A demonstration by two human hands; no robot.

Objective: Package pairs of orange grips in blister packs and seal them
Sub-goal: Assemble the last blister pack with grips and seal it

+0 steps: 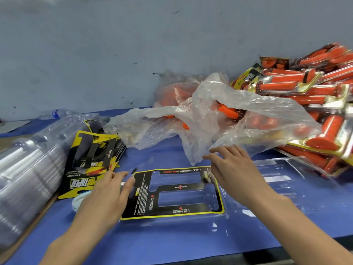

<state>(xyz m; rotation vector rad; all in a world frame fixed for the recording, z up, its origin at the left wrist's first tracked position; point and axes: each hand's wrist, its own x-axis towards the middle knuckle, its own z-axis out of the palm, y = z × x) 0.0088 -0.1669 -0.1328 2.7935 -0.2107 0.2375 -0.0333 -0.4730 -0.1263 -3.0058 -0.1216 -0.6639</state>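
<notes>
Printed card insert point(179, 188) lying flat in open clear blister pack point(277, 178) on blue table point(172, 241), sitting between both hands. Left hand point(103, 196) resting fingers, loosely straight, at card's near-left edge. Right hand point(233, 167) hovering over card's far corner, fingers spread, gripping nothing. Loose orange grips point(228, 111) lying in plastic bag point(248, 104) just beyond right hand. Finished packs point(305, 88) piling up right of it. Spare cards point(89, 169) and stacked clear shells point(28, 169) sitting beyond and left of left hand.

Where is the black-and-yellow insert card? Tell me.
Head view, centre: the insert card lies flat on the clear blister tray, between the left hand and the right hand.
</notes>
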